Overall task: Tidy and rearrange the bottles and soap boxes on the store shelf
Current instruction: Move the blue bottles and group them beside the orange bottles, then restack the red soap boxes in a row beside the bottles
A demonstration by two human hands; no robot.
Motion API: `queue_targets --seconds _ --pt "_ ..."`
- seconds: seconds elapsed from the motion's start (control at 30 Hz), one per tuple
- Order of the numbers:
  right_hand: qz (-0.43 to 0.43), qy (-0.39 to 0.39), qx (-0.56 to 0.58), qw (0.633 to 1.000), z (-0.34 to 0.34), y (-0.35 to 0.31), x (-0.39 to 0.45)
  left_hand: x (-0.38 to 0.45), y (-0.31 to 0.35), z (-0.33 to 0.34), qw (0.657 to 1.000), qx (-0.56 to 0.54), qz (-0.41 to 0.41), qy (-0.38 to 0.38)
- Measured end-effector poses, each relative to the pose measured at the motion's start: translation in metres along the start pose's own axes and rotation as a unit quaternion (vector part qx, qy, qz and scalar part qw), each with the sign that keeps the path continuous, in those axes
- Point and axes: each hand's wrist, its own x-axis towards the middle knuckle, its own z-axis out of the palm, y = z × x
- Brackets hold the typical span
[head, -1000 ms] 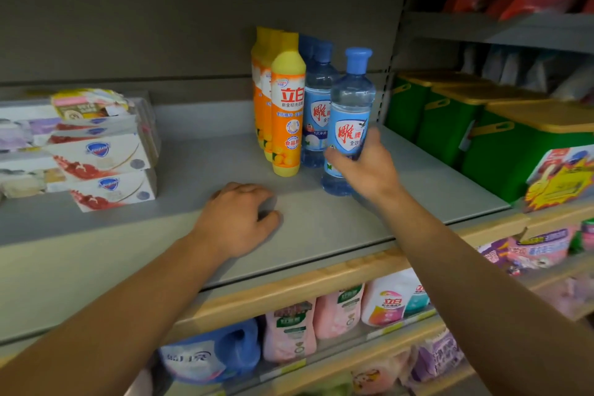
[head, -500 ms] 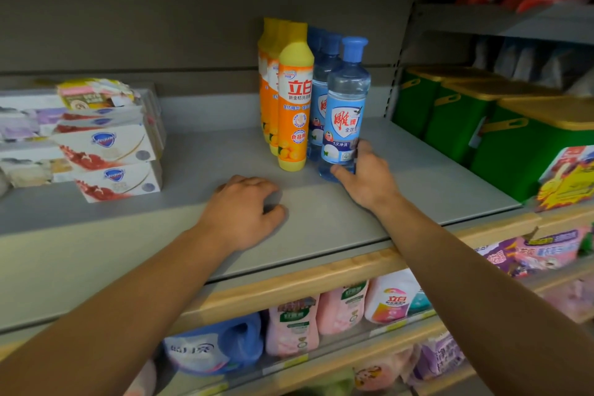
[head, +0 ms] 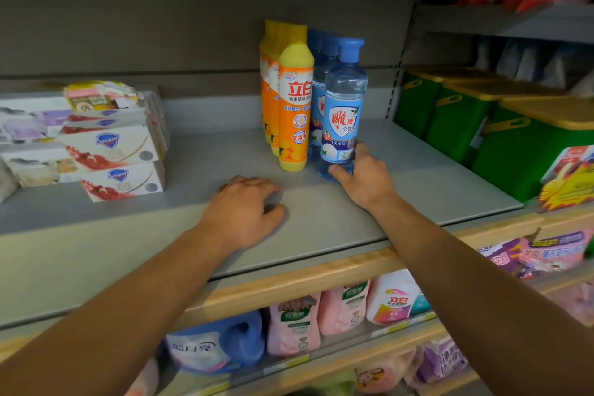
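Clear blue-capped bottle (head: pixel 343 112) upright (shield label), right hand (head: pixel 364 178) fingers grasping its base, left hand (head: pixel 246 214) loosely curled, idle

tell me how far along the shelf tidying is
Done: yellow bottles stand in a row, blue ones behind the front blue bottle. In hand: the right hand grips that bottle's base, upright beside the yellow row; the left hand rests on the shelf. Left: the soap boxes look loosely stacked.

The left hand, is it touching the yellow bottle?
Apart. The head view shows bare grey shelf between the left hand and the front yellow bottle.
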Motion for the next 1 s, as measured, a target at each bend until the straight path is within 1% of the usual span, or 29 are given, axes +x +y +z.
queue_targets --seconds 0.17,0.3,0.43,0.53,0.6,0.67,0.73,0.8,0.9,1.0 --pt "0.011 -0.005 0.013 1.0 -0.003 0.0 -0.008 -0.002 0.001 -0.004 1.0 -0.007 0.0 -0.006" --pt "0.035 0.028 0.029 0.999 -0.011 -0.001 -0.033 -0.004 0.0 -0.008 1.0 -0.028 -0.002 -0.008" --pt "-0.015 0.029 0.087 0.996 -0.009 -0.023 -0.06 -0.015 -0.006 -0.019 0.998 -0.068 -0.012 0.001" --pt "-0.043 0.007 0.152 0.987 0.002 -0.06 -0.067 -0.031 -0.02 -0.032 0.995 -0.102 -0.016 0.017" --pt "-0.058 -0.006 0.193 0.98 0.016 -0.087 -0.069 -0.046 -0.034 -0.042 0.988 -0.153 -0.027 0.028" --pt "-0.072 -0.012 0.225 0.971 0.033 -0.113 -0.069 -0.065 -0.055 -0.054 0.977 -0.204 -0.048 0.043" --pt "-0.091 -0.018 0.248 0.964 0.053 -0.138 -0.066 -0.083 -0.081 -0.064 0.971 -0.214 -0.079 0.078" --pt "-0.108 -0.032 0.253 0.961 0.073 -0.162 -0.062 -0.099 -0.109 -0.074 0.961 -0.221 -0.126 0.111" --pt "-0.13 -0.041 0.282 0.95 0.104 -0.194 -0.051 -0.115 -0.144 -0.084 0.936 -0.24 -0.203 0.16" --pt "-0.139 -0.039 0.283 0.948 0.128 -0.223 -0.033 -0.115 -0.165 -0.087 0.912 -0.28 -0.237 0.184"
